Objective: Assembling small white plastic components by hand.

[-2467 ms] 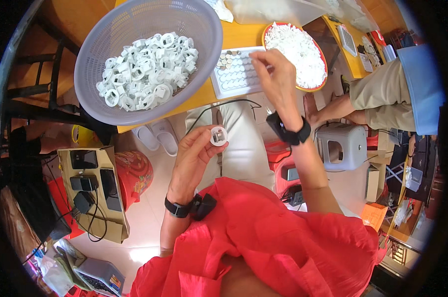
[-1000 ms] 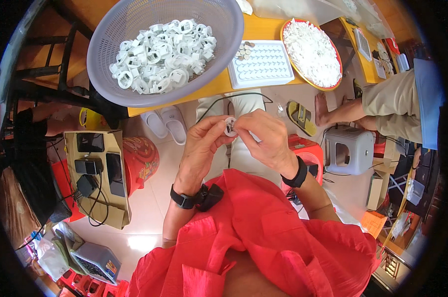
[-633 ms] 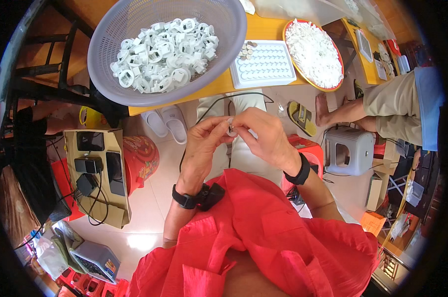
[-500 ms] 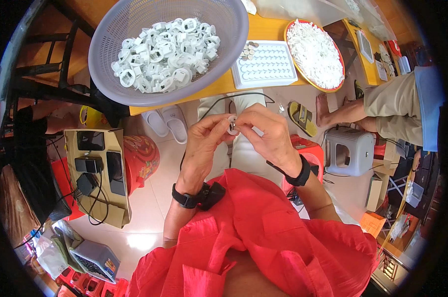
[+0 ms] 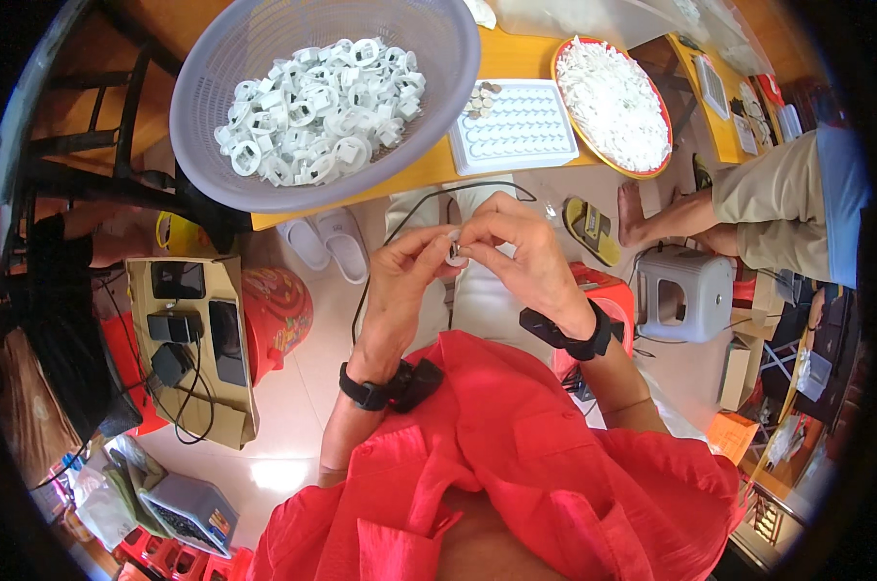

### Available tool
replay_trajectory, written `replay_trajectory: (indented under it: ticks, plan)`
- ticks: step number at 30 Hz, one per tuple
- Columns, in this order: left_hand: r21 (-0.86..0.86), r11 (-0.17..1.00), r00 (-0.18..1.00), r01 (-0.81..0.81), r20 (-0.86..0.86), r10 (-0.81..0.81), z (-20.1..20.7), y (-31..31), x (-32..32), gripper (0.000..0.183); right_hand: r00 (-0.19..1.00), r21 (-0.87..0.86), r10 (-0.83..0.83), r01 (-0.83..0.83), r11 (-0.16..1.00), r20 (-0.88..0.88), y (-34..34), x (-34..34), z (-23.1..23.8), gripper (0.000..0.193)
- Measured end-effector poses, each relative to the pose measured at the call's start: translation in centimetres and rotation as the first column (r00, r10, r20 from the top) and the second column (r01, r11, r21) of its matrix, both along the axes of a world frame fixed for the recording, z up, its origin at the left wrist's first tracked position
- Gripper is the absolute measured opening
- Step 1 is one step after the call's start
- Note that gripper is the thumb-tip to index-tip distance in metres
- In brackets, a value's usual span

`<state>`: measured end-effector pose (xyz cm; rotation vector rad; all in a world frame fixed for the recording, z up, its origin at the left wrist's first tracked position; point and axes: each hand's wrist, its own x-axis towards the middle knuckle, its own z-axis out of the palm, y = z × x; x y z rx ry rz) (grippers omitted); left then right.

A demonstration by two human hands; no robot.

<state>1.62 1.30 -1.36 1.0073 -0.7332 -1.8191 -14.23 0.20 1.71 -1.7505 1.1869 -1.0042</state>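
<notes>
Tiled flr. (image 5: pixel 303 402) rm., yellow table (image 5: pixel 521 56) ahead, our 2 hands at 1 small part.
We see a label (image 5: pixel 220 526) on the grey bin (image 5: pixel 182 511), lower L, too small to read; on the table, L to R, a grey basket (image 5: pixel 206 73) of white parts, a white tray (image 5: pixel 516 163) w/ sm. discs (image 5: pixel 481 100) at its far L corner, & a red-rimmed plate (image 5: pixel 669 131) of white pcs. Over our lap, our L hand (image 5: pixel 402 271) is pinched on a round white part (image 5: pixel 454 259); our R hand (image 5: pixel 523 250) has thumb & fingertips nearly together at its R edge, can't tell if gripping.
</notes>
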Motion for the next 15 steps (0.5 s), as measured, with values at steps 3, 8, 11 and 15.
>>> replay_trajectory:
  ticks: [3, 8, 11, 15]
  plan:
    - [-0.024, 0.999, 0.995, 0.033, 0.094, -0.031, 0.4, -0.1, -0.3, 0.021, 0.997, 0.019, -0.065, 0.064, 0.998, 0.029, 0.2, -0.3, -0.4, 0.009]
    - [-0.012, 1.000, 0.994, 0.005, 0.111, -0.003, 0.9, 0.6, -0.2, 0.020, 0.981, 0.281, -0.072, 0.019, 0.960, 0.178, 0.5, 0.1, -0.1, 0.007]
    - [-0.054, 0.997, 0.986, 0.052, 0.160, -0.042, 0.8, 0.7, -0.2, 0.019, 0.925, 0.477, -0.144, -0.044, 0.878, 0.351, 0.7, -0.5, 0.0, 0.009]
    - [-0.127, 0.983, 0.979, 0.131, 0.171, -0.108, 1.0, 0.6, -0.2, 0.018, 0.917, 0.469, -0.144, -0.052, 0.882, 0.372, 1.1, -1.0, -0.8, 0.010]
